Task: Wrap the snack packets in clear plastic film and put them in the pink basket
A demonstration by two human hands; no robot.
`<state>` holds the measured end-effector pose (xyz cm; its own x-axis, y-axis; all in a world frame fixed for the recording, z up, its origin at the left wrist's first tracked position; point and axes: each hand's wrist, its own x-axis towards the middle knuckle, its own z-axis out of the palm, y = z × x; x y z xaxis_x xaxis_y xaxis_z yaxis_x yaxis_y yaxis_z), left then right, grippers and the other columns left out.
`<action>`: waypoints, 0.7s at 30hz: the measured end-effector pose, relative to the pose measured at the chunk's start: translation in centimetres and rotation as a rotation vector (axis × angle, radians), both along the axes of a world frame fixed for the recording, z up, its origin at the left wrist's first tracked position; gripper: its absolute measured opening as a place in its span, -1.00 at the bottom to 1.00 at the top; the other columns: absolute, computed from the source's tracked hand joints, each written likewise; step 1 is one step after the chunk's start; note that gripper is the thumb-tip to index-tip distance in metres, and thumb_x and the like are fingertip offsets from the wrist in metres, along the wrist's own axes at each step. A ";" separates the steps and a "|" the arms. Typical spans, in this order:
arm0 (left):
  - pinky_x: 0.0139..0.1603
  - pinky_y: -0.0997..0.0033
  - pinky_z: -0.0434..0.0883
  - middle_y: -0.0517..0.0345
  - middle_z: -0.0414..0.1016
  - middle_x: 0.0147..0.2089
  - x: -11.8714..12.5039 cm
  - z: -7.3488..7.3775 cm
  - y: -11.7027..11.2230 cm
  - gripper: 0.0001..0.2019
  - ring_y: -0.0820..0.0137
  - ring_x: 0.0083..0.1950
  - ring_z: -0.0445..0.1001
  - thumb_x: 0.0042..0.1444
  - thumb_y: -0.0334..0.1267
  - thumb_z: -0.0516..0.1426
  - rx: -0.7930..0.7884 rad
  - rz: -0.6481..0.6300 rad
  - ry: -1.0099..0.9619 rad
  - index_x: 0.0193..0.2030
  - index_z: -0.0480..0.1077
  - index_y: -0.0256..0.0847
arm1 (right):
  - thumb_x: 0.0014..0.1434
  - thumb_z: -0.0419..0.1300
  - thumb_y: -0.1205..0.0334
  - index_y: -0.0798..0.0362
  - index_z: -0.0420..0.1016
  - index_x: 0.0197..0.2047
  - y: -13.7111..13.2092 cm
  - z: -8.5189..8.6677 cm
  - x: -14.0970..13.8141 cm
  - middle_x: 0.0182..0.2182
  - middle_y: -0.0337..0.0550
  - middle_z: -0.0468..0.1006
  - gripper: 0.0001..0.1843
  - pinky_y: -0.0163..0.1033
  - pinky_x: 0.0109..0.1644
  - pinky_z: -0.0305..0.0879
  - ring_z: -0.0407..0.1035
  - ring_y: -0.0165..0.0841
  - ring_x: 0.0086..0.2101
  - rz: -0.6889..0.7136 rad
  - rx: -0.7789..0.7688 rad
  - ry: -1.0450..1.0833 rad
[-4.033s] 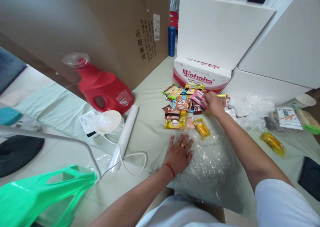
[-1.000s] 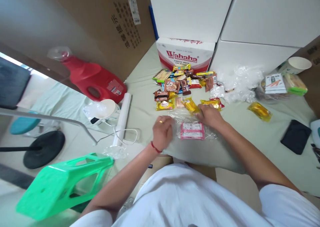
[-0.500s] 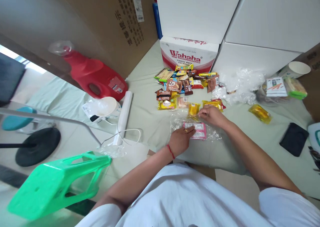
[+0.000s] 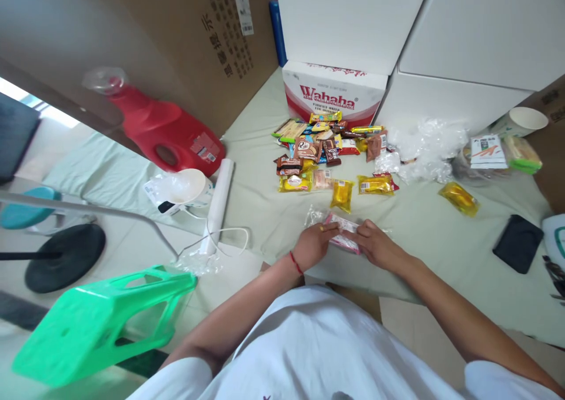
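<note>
A flat pink-edged packet, white on its face, lies on the cloth close to my body, with clear plastic wrap around it. From the left, my left hand grips it, fingertips closed on the packet's upper middle. My right hand meets it from the other side, fingers bent and pressed onto the packet's right part. The fingers cover much of its face. Just beyond are a yellow wrapped snack standing lengthwise and another yellow wrapped snack lying crosswise; neither hand touches them.
A pile of wrapped snacks lies before the Wahaba-like printed carton. Crumpled clear plastic and a paper cup are to the right, with a black pouch. At left are a red jug, a white roll and a green stool.
My right hand has left the upright yellow snack and come down onto the pink-edged packet. The packet is now tilted, with its plastic drawn in around it. My left hand stays on it.
</note>
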<state>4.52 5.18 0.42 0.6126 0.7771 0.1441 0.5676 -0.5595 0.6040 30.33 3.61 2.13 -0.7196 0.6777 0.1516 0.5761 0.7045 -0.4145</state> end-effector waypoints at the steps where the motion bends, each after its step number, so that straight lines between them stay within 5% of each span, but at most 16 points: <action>1: 0.21 0.23 0.54 0.11 0.58 0.27 -0.3 -0.1 0.2 -0.51 0.32 0.16 0.59 0.27 -0.49 0.01 -0.008 0.013 -0.034 0.20 0.56 -0.05 | 0.45 -0.10 0.38 0.09 0.30 0.44 0.0 0.1 0.0 -0.36 -0.10 0.36 -0.45 -0.13 -0.15 0.19 0.16 -0.24 -0.32 0.022 -0.017 -0.002; 5: 0.20 0.16 0.53 0.10 0.60 0.24 -1.1 -0.2 0.3 -0.53 0.30 0.14 0.59 0.22 -0.49 0.02 -0.037 0.035 -0.102 0.13 0.59 -0.04 | 0.39 -0.03 0.43 0.11 0.38 0.38 0.0 0.5 -0.1 -0.32 -0.06 0.37 -0.46 -0.10 -0.10 0.17 0.17 -0.23 -0.28 0.086 -0.037 -0.017; 8: 0.11 0.16 0.53 0.07 0.70 0.00 -1.5 -0.1 0.0 -0.66 0.30 0.00 0.62 0.16 -0.45 0.03 -0.072 0.152 -0.293 -0.17 0.62 -0.09 | 0.35 -0.01 0.47 0.08 0.40 0.37 -0.2 0.6 0.0 -0.28 -0.03 0.38 -0.43 -0.11 -0.10 0.16 0.16 -0.21 -0.24 0.085 -0.051 -0.049; 11: 0.05 0.24 0.51 0.08 0.63 -0.19 -2.2 0.6 1.0 -0.77 0.32 -0.07 0.58 0.19 -0.37 0.00 -0.108 0.553 -0.579 -0.36 0.47 -0.14 | 0.31 0.02 0.50 0.06 0.39 0.38 -0.5 0.5 0.0 -0.25 -0.01 0.40 -0.39 -0.13 -0.10 0.15 0.15 -0.20 -0.22 0.073 -0.078 -0.098; 13: 0.10 0.25 0.48 0.07 0.59 -0.11 -2.5 1.5 3.0 -0.78 0.32 -0.01 0.55 0.28 -0.27 -0.03 -0.115 0.839 -0.663 -0.25 0.44 -0.15 | 0.27 0.06 0.52 0.05 0.39 0.39 -0.5 0.3 0.0 -0.23 0.00 0.41 -0.36 -0.14 -0.13 0.14 0.15 -0.20 -0.21 0.062 -0.089 -0.126; 15: 0.23 0.21 0.41 0.03 0.55 0.04 -2.3 2.7 5.7 -0.72 0.29 0.12 0.49 0.36 -0.12 -0.05 -0.137 0.978 -0.641 -0.07 0.44 -0.15 | 0.25 0.07 0.52 0.06 0.40 0.39 -0.6 0.2 -0.1 -0.23 0.02 0.41 -0.35 -0.15 -0.15 0.12 0.14 -0.19 -0.21 0.046 -0.082 -0.141; 18: 0.41 0.11 0.24 -0.07 0.48 0.22 -0.8 4.1 9.1 -0.58 0.17 0.34 0.35 0.33 0.07 0.06 -0.185 0.905 -0.460 0.10 0.44 -0.18 | 0.29 0.06 0.50 0.03 0.44 0.37 -0.6 0.4 -0.3 -0.24 0.01 0.41 -0.39 -0.17 -0.16 0.10 0.12 -0.20 -0.21 0.037 -0.061 -0.148; 21: 0.45 0.02 0.18 -0.26 0.40 0.33 1.3 4.3 10.1 -0.29 -0.05 0.45 0.23 0.03 0.16 0.33 -0.289 0.702 -0.170 0.21 0.41 -0.28 | 0.34 0.04 0.48 -0.01 0.47 0.35 -0.7 0.8 -0.4 -0.26 0.00 0.41 -0.42 -0.17 -0.16 0.11 0.12 -0.21 -0.21 0.034 -0.055 -0.148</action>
